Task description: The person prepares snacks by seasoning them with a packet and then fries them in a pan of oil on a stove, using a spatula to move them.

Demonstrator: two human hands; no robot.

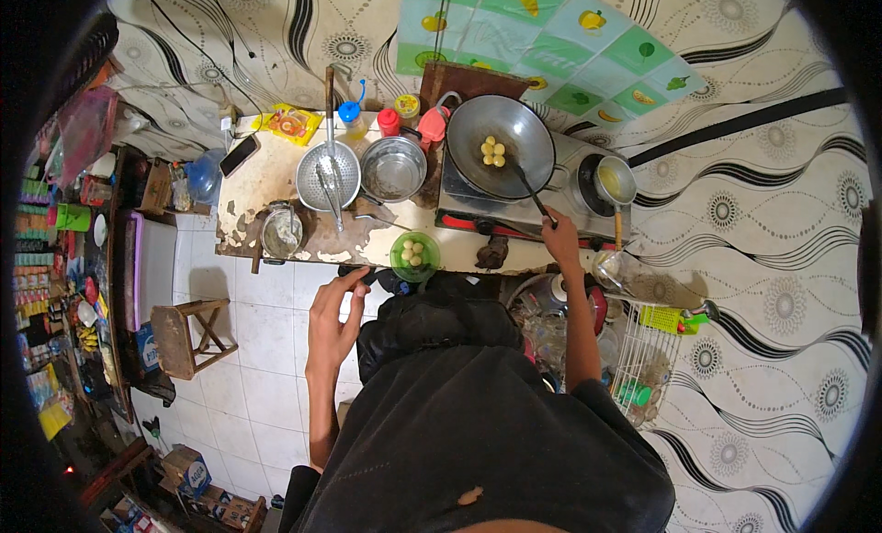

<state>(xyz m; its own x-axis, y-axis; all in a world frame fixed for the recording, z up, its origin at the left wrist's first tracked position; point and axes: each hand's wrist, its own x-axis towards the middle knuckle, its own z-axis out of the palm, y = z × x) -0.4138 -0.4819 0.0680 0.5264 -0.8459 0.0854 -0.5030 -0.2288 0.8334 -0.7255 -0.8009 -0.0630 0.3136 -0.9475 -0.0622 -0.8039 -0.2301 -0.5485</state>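
Observation:
My right hand [559, 234] grips the handle of a black spatula [530, 185], whose far end reaches into a large grey wok [466, 147]. Several small round yellowish balls [493, 151] lie clustered in the wok beside the spatula's tip. Several paler balls [412, 252] sit in a green bowl [397, 259] at the counter's front edge. To the left of that bowl, my left hand [336, 305] hovers by the edge, thumb and fingers apart, with nothing seen in it. The wok stands over a gas stove [457, 195].
Left of the wok are a metal pot [393, 169], a perforated skimmer [328, 175] and a small floury-looking bowl [282, 232]. A small saucepan [615, 180] stands at the stove's right. Bottles, a yellow packet [288, 124] and a phone [240, 154] line the back. A wooden stool [194, 336] stands at left.

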